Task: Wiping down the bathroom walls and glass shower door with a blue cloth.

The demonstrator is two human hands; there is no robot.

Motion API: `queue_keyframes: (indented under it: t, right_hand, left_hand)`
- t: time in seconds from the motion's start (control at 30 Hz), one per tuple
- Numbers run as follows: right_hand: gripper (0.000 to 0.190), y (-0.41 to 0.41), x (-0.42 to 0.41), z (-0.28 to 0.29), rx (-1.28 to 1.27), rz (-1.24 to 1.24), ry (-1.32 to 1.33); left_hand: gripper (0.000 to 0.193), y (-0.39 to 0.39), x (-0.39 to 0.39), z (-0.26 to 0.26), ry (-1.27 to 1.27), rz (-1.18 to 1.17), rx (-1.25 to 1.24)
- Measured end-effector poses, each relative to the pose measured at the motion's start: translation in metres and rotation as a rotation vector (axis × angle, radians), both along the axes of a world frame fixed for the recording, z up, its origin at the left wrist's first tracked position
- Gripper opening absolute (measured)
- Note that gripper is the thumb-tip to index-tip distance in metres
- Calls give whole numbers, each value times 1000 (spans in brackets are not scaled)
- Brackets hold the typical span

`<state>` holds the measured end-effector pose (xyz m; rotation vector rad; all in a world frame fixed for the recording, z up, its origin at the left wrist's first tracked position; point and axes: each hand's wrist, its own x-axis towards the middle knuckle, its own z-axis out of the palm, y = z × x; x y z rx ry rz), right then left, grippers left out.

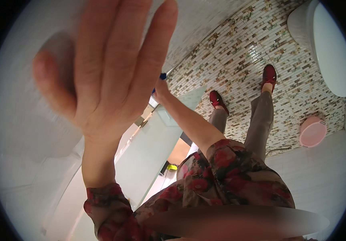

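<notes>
My left hand [115, 81] is raised large and close to the camera, its back showing and its fingers apart. Behind it is a pale grey wall [25, 126]; whether the hand touches the wall cannot be told. Lower and farther off, my right hand [161, 90] is closed around a small blue object [163, 76], mostly hidden behind the fingers and my left hand. What the blue object is cannot be made out.
A pale glass panel [148, 141] stands beside my right forearm. The floor [236, 54] is patterned tile, with my feet in red shoes. At the right are a white bathroom fixture [334, 51] and a pink plastic basin [313, 131]. A yellow item [172, 167] lies beyond the panel.
</notes>
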<state>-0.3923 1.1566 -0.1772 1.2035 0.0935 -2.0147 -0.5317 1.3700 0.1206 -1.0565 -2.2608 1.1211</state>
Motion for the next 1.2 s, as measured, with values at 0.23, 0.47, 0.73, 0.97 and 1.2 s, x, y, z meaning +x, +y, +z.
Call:
queue_keyframes:
  t: [0.23,0.47,0.73,0.97,1.2]
  right_hand:
    - [27,81,-30,123,-251,-225,315]
    - [26,126,-6,175,322,-350,1240]
    - [21,225,-17,268,383,228,1431]
    - [21,214,-4,363,491,502,1655]
    - [23,195,47,428,377,702,1834]
  left_hand:
    - [47,-17,-1,3,-193,-85,111]
    - [47,-34,37,-6,-619,37,404]
    - [45,-29,136,113,-462,205,1034]
    - [47,-60,262,209,2,544,1218]
    - [44,-100,366,250,284,663,1181]
